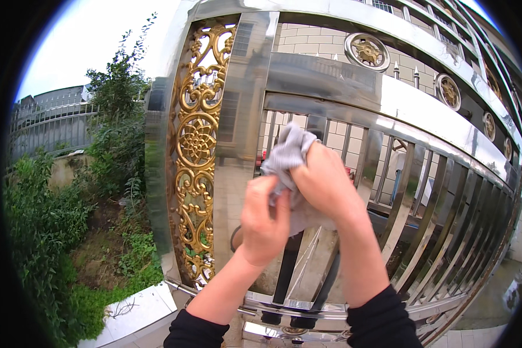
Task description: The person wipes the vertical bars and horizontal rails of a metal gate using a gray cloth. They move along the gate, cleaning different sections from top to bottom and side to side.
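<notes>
A bunched light grey cloth point(289, 154) is between my two hands, in front of a polished stainless steel gate point(324, 82). My right hand point(324, 178) grips the cloth's upper part, its wrist bent. My left hand point(265, 213) pinches a lower fold between thumb and fingers. A loose part of the cloth hangs behind both hands. Whether the cloth touches the gate bars, I cannot tell. Left of my hands runs a gold-coloured scrollwork panel point(195, 143) with a flower medallion, set in the steel frame.
Vertical steel bars point(400, 195) stretch to the right. Round gold medallions point(367, 51) line the gate's upper part. On the left are green bushes point(48, 209), a metal fence point(54, 126) and a white tiled ledge point(139, 311). A brick wall stands behind the gate.
</notes>
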